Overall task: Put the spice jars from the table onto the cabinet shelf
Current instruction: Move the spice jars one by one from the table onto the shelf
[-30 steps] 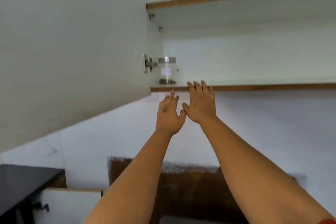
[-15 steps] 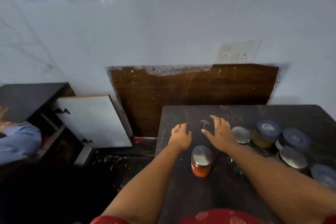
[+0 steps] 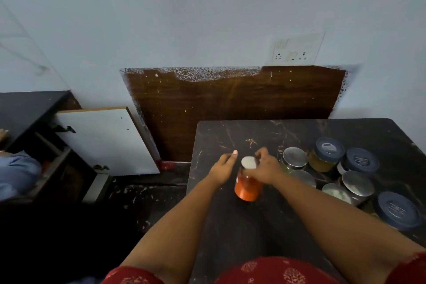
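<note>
On the table [image 3: 230,226], right hand [image 3: 265,169] grips the orange jar [image 3: 247,185]; open left hand [image 3: 222,169] just beside.

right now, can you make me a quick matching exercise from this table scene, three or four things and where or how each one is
Things:
1. orange jar
2. right hand
3. left hand
4. blue-lidded jars

States:
a. open, just left of the jar
b. clustered at the table's right side
c. closed around the jar's top
d. tilted, silver lid on

Pairs: 1-d, 2-c, 3-a, 4-b
</note>
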`<move>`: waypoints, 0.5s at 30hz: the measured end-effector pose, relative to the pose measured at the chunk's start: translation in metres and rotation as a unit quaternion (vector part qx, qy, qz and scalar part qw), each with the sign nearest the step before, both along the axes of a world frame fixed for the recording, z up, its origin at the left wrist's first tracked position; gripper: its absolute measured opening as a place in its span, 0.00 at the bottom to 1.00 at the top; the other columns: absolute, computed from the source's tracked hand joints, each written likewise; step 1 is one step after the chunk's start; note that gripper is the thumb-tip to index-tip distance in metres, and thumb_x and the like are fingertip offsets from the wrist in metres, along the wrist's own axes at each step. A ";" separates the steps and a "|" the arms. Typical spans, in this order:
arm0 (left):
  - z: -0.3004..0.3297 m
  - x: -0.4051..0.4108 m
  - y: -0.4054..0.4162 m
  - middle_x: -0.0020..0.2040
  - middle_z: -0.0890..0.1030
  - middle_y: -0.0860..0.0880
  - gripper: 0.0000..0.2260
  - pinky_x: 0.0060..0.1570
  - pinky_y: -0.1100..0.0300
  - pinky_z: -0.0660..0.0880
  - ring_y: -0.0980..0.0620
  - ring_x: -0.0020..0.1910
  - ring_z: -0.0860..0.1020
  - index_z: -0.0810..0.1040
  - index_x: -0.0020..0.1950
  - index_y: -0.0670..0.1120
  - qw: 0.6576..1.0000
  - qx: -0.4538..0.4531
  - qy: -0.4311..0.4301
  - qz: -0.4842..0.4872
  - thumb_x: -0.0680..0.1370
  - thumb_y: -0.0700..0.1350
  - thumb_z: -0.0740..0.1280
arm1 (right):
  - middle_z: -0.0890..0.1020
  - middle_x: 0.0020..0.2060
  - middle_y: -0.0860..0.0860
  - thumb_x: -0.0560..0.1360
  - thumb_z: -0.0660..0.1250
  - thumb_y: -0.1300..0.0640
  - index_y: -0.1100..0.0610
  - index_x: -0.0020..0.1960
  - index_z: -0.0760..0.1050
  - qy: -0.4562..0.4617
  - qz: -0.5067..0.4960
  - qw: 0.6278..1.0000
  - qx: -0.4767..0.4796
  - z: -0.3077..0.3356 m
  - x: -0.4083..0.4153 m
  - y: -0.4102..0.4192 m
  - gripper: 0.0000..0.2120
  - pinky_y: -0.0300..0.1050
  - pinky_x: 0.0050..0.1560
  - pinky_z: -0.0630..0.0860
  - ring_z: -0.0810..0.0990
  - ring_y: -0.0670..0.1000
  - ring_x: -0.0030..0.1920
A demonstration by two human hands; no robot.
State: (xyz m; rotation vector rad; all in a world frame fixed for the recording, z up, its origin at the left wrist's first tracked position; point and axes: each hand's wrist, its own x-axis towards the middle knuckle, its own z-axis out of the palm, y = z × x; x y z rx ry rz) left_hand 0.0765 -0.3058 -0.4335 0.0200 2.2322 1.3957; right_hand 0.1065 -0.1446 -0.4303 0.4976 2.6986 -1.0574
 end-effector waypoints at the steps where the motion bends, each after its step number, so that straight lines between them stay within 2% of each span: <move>1: 0.002 0.000 -0.002 0.72 0.69 0.45 0.29 0.67 0.50 0.65 0.44 0.71 0.67 0.62 0.76 0.52 0.999 0.036 -0.009 -0.013 0.79 0.64 0.60 | 0.75 0.54 0.53 0.62 0.76 0.37 0.53 0.60 0.64 0.009 -0.047 0.998 -0.031 0.013 -0.006 0.004 0.36 0.45 0.45 0.74 0.76 0.53 0.51; 3: 0.007 -0.003 -0.004 0.71 0.67 0.48 0.36 0.64 0.51 0.70 0.45 0.69 0.68 0.58 0.76 0.56 0.994 0.080 -0.005 -0.068 0.73 0.60 0.71 | 0.74 0.55 0.52 0.62 0.73 0.32 0.53 0.61 0.66 0.011 -0.112 0.989 -0.095 0.037 -0.017 0.010 0.37 0.48 0.48 0.76 0.76 0.55 0.54; 5: 0.014 -0.008 0.000 0.68 0.66 0.51 0.41 0.62 0.49 0.74 0.47 0.66 0.70 0.57 0.74 0.59 0.990 0.102 0.004 -0.102 0.68 0.55 0.77 | 0.75 0.56 0.52 0.60 0.70 0.26 0.52 0.61 0.67 0.030 -0.144 0.975 -0.168 0.054 -0.029 0.014 0.41 0.51 0.53 0.77 0.77 0.55 0.55; 7: 0.024 -0.012 0.008 0.67 0.69 0.51 0.40 0.62 0.48 0.74 0.49 0.64 0.71 0.59 0.72 0.59 0.989 0.129 0.027 -0.073 0.67 0.51 0.79 | 0.79 0.55 0.54 0.57 0.70 0.24 0.54 0.60 0.70 0.077 -0.162 0.931 -0.318 0.066 -0.038 0.016 0.43 0.51 0.55 0.77 0.79 0.54 0.53; 9: 0.036 -0.017 0.014 0.67 0.71 0.48 0.37 0.60 0.52 0.75 0.48 0.63 0.73 0.62 0.72 0.56 0.978 0.207 0.011 -0.023 0.68 0.48 0.78 | 0.81 0.53 0.55 0.64 0.69 0.29 0.55 0.60 0.74 0.097 -0.137 0.871 -0.462 0.078 -0.038 0.014 0.36 0.49 0.55 0.76 0.80 0.53 0.52; 11: 0.050 -0.021 0.019 0.65 0.73 0.44 0.35 0.56 0.55 0.76 0.46 0.61 0.75 0.63 0.72 0.52 0.952 0.304 -0.038 0.001 0.69 0.48 0.75 | 0.81 0.55 0.54 0.68 0.68 0.33 0.53 0.64 0.73 0.087 -0.098 0.856 -0.500 0.081 -0.038 0.010 0.32 0.54 0.59 0.76 0.80 0.55 0.55; 13: 0.064 -0.023 0.024 0.62 0.74 0.41 0.33 0.50 0.57 0.78 0.45 0.56 0.78 0.62 0.71 0.50 0.931 0.359 -0.067 0.002 0.69 0.50 0.71 | 0.79 0.59 0.55 0.63 0.75 0.36 0.50 0.70 0.67 0.070 -0.077 0.870 -0.482 0.081 -0.037 0.005 0.40 0.58 0.61 0.76 0.79 0.57 0.58; 15: 0.073 -0.028 0.027 0.57 0.76 0.40 0.32 0.46 0.59 0.78 0.47 0.48 0.80 0.61 0.69 0.48 0.933 0.354 -0.060 -0.010 0.69 0.52 0.68 | 0.79 0.59 0.56 0.59 0.78 0.40 0.51 0.70 0.66 0.075 -0.076 0.871 -0.480 0.083 -0.037 0.001 0.44 0.58 0.61 0.76 0.79 0.58 0.58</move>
